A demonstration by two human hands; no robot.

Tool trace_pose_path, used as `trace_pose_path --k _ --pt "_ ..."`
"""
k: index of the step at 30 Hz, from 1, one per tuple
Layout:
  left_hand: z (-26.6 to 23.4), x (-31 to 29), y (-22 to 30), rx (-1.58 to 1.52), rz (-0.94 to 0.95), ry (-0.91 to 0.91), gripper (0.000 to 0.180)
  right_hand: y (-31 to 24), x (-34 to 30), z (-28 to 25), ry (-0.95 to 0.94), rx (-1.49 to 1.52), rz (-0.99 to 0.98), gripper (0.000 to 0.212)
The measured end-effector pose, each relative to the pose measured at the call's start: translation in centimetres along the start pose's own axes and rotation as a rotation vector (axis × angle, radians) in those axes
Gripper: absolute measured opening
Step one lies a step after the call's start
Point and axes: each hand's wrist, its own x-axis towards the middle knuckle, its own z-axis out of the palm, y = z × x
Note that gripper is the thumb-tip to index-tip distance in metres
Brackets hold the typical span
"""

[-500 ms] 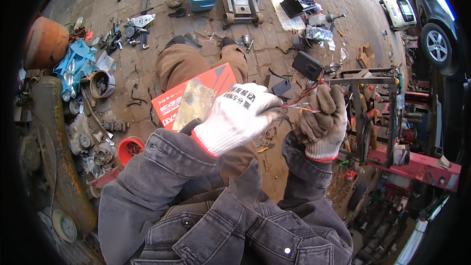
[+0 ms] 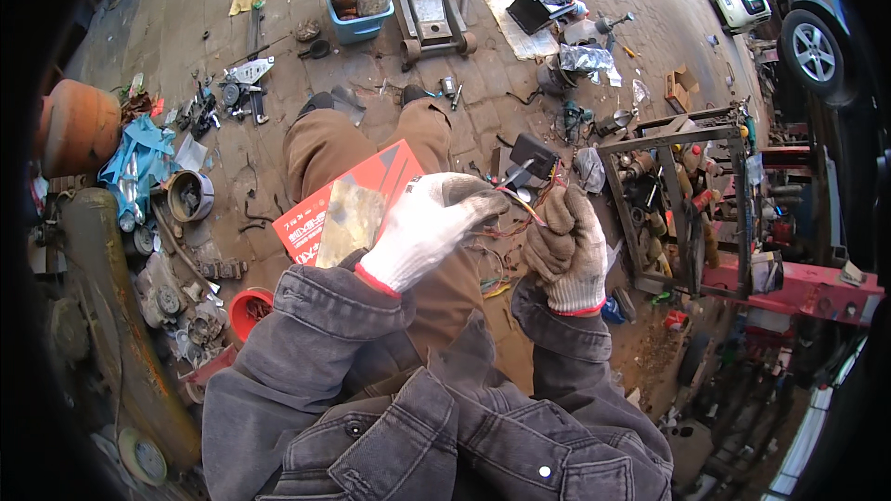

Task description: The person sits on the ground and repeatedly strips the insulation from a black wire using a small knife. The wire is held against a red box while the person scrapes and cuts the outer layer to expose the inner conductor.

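My gloved left hand reaches over my lap with its fingers pinched at the loose end of a bundle of coloured wires. To its right, my gloved right hand is closed around the same wires, its fingers curled upward. A black rectangular box is attached to the wires just beyond the hands. Across my thighs lies a red carton, with a stained yellowish sheet on top, partly behind my left wrist. The exact strands in each pinch are too small to tell.
A metal frame stands close to my right. On the left are an orange-brown cylinder, a red bucket and scattered metal parts. Ahead on the brick floor are a blue basket and a floor jack. A parked car is far right.
My right hand has come down and left, and the black box has dropped lower and further left with the wires. My left hand has shifted slightly left and turned.
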Motion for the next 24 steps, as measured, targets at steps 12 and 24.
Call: trace_pose_path --k 12,24 --pt "1.9 2.5 -2.7 -0.486 -0.194 -0.216 0.024 -0.7 0.5 -1.8 0.081 0.115 0.072 0.04" --pt "3.9 12.7 -5.6 -0.137 0.042 0.35 0.022 3.7 1.2 -4.5 0.008 0.009 -0.2 0.043"
